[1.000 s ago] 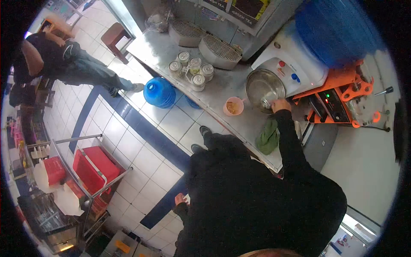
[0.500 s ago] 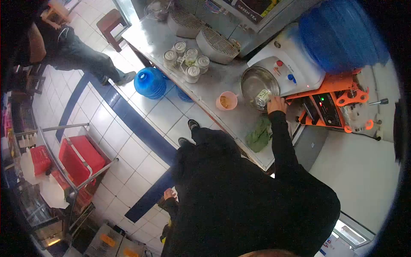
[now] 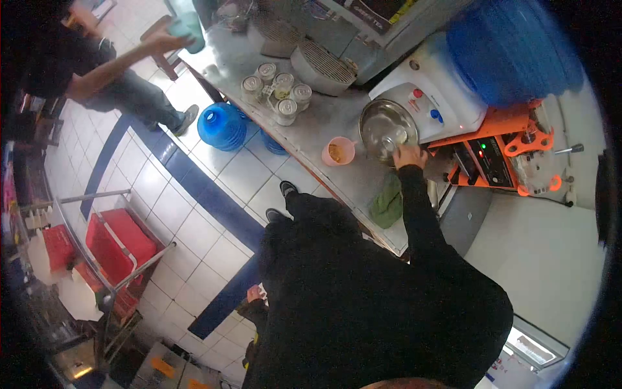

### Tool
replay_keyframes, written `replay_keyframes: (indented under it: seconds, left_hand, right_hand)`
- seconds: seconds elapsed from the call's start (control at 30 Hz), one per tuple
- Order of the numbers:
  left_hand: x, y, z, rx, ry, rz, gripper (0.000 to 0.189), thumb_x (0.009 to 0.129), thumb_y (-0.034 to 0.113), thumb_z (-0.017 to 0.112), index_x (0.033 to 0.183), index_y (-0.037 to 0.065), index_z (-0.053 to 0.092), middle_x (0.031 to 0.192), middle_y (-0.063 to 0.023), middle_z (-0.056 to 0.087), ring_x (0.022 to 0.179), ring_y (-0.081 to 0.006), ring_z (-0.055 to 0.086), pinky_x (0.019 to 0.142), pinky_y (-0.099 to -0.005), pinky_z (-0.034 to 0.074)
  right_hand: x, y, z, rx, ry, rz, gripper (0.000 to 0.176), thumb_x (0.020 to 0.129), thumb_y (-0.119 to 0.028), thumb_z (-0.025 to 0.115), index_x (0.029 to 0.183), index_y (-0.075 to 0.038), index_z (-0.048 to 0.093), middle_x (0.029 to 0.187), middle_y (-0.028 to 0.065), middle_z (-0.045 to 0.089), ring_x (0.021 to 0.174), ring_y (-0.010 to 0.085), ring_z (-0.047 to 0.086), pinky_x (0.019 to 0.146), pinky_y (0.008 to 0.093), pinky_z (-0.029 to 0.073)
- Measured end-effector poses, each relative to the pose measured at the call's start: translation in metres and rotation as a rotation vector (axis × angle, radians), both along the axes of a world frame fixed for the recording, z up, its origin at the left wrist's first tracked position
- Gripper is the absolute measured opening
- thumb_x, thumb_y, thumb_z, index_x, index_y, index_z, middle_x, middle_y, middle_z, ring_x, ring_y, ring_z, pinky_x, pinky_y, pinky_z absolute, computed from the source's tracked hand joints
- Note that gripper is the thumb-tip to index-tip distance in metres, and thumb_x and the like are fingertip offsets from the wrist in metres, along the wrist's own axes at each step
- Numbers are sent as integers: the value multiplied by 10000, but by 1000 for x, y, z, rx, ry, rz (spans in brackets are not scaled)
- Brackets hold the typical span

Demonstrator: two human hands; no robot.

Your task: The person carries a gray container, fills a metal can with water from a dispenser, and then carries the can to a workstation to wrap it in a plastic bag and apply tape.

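My right hand (image 3: 409, 156) is at the near rim of a steel bowl (image 3: 420, 124), fingers spread and no can visible in them. Pale shapes show inside the bowl, too blurred to name. A pink cup (image 3: 350, 149) with something brownish inside stands to the left of the bowl. Below my hand lies a crumpled green cloth (image 3: 387, 202). Several drink cans (image 3: 286, 111) stand grouped farther along the counter. My left hand does not show. Another hand (image 3: 254, 294) appears beside my body, its greyish sleeve unlike my black one.
A white water dispenser (image 3: 421, 97) with a blue bottle (image 3: 515, 52) stands behind the bowl. Beside it is an orange-and-black machine (image 3: 495, 162). Blue water jugs (image 3: 221, 126) stand on the floor along the counter (image 3: 311, 133). A co-worker's hand (image 3: 163, 43) holds a teal cup (image 3: 188, 32).
The can seen at my right hand in the bowl no longer shows clearly. My fingers have spread near the rim. The co-worker's arm has come up with a teal cup over the counter's end.
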State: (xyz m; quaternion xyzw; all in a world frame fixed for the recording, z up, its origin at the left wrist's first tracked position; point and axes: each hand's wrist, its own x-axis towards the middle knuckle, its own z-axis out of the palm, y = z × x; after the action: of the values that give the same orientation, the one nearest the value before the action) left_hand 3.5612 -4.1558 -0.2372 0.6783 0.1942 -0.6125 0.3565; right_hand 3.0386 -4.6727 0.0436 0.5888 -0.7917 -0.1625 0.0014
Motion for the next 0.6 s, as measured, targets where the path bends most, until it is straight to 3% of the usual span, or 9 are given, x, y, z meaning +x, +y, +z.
replay_keyframes:
  seconds: [0.07, 0.2, 0.33, 0.4, 0.43, 0.5, 0.6]
  left_hand:
    - [-8, -2, -6, 39, -219, -107, 276, 829, 316, 588, 1062, 176, 539, 894, -59, 581, 625, -225, 563, 434, -376, 428]
    - [-6, -21, 23, 147, -321, -207, 254, 837, 272, 572, 1066, 165, 538, 928, -68, 588, 658, -235, 570, 468, -388, 460]
    - [-6, -54, 74, 79, -325, -207, 254, 836, 254, 573, 1072, 168, 536, 933, -64, 585, 665, -232, 569, 490, -393, 475]
    - [-8, -53, 74, 56, -344, -156, 252, 831, 243, 574, 1070, 171, 538, 929, -59, 582, 676, -227, 566, 494, -394, 477]
    - [-7, -52, 70, 48, -343, -145, 246, 832, 242, 575, 1065, 176, 539, 923, -57, 580, 673, -227, 563, 489, -390, 469]
    - [-9, -48, 64, 36, -337, -158, 233, 833, 240, 578, 1056, 186, 540, 912, -53, 577, 667, -227, 557, 481, -383, 453]
    - [-9, -38, 42, 21, -319, -191, 216, 834, 237, 582, 1043, 200, 542, 895, -47, 572, 658, -226, 548, 468, -372, 429]
  right_hand:
    - [-2, -16, -16, -57, -54, 63, 423, 856, -325, 543, 1276, -273, 549, 1011, 127, 659, 1017, 294, 577, 953, 495, 347]
    - [1, -46, -35, -26, -107, -25, 433, 860, -325, 537, 1291, -280, 532, 980, 148, 656, 951, 331, 601, 889, 507, 402]
    - [6, -59, -42, -150, -146, 29, 445, 857, -299, 542, 1302, -298, 519, 949, 172, 653, 934, 363, 615, 847, 503, 457]
    - [3, -68, -40, 13, -249, -97, 503, 879, -313, 520, 1373, -308, 427, 1126, 172, 607, 1084, 311, 553, 971, 511, 367]
    - [1, -66, -41, 12, -249, -99, 503, 879, -313, 520, 1373, -308, 427, 1126, 172, 607, 1084, 311, 553, 971, 511, 367]
    - [-2, -62, -45, -185, -202, -8, 461, 845, -264, 545, 1305, -293, 514, 934, 212, 656, 886, 392, 628, 810, 514, 478]
    - [-4, -67, -40, -153, -222, -36, 454, 839, -261, 545, 1291, -304, 523, 942, 211, 655, 892, 388, 625, 814, 502, 480]
